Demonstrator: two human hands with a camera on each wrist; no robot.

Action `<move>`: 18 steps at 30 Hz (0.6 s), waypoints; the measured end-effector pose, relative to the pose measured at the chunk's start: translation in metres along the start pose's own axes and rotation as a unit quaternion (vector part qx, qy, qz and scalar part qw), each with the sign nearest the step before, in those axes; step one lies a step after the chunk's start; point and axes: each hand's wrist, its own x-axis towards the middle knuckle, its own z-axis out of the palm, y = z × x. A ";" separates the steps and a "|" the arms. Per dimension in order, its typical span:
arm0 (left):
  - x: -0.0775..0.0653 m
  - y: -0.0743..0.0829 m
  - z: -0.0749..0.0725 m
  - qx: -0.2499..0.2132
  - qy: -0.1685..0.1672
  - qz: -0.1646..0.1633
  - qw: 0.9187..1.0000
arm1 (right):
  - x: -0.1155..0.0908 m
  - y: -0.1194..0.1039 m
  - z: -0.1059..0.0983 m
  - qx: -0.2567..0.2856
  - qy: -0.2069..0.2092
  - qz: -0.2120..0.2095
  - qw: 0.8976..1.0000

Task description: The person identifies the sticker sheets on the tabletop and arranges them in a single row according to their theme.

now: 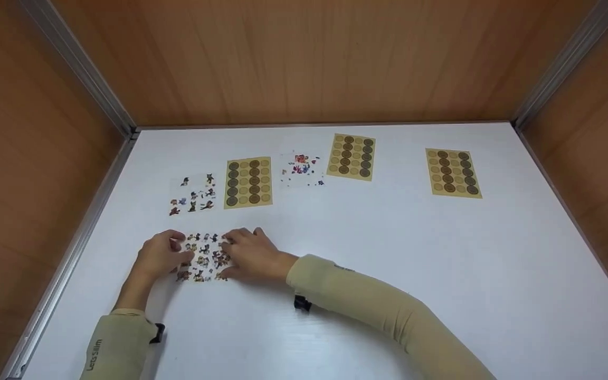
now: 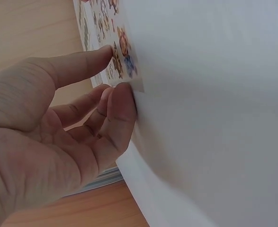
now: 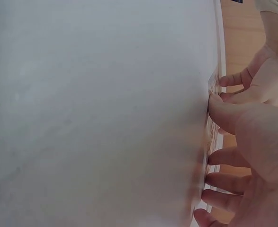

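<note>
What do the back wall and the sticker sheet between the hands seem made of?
Back wall: wood or wood-look board, apparently low-sheen; brown grain shows. Sticker sheet: probably clear plastic film, finish unclear; its edges nearly vanish against the white table.

Head view: high, facing forward-down; 2 wrist views: close, low, sharing sticker sheet (image 1: 203, 259).

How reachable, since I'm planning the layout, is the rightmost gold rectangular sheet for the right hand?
Probably yes: nothing stands between the right hand and that gold sheet, just white tabletop.
</note>
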 end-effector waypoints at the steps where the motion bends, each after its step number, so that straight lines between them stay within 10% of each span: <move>1: 0.000 0.000 0.000 0.000 -0.002 0.000 1.000 | 0.000 0.000 0.000 0.000 -0.002 0.000 1.000; 12: 0.005 0.004 -0.008 0.016 -0.026 -0.012 0.999 | 0.003 0.003 -0.002 0.022 0.010 -0.013 1.000; 18: 0.026 0.004 -0.018 0.014 0.033 0.020 0.999 | 0.020 0.015 -0.016 0.037 0.040 -0.019 0.998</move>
